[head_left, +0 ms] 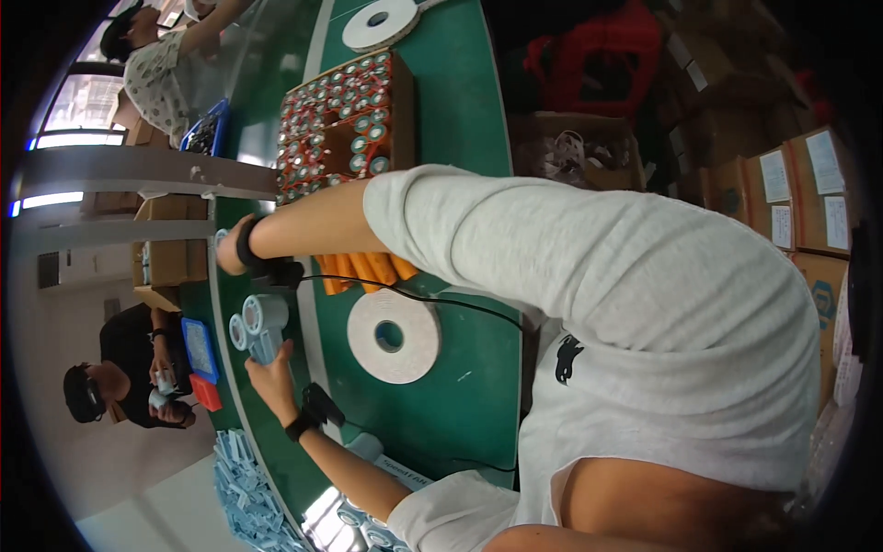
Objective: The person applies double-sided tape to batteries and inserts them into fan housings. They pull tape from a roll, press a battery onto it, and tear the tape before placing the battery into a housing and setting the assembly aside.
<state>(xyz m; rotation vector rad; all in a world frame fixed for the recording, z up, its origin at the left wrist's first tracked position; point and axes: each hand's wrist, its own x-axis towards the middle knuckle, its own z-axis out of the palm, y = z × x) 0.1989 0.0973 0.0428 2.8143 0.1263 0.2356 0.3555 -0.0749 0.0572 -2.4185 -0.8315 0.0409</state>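
Observation:
My left hand, the lower one in the picture, has its fingers round a light-blue plastic housing with round, ring-like ends. That housing is over the green bench near its edge. Higher up, my right hand is bent round another light-blue piece, of which only a small part shows. The wrist and a black wristband hide most of the right fingers. Each wrist carries a dark strapped device, and a black cable runs from the right one.
A carton of round-ended parts with red wires stands on the green bench. Orange cylinders lie beside a large white reel. Light-blue pieces are heaped lower left. A co-worker sits opposite; cartons are stacked right.

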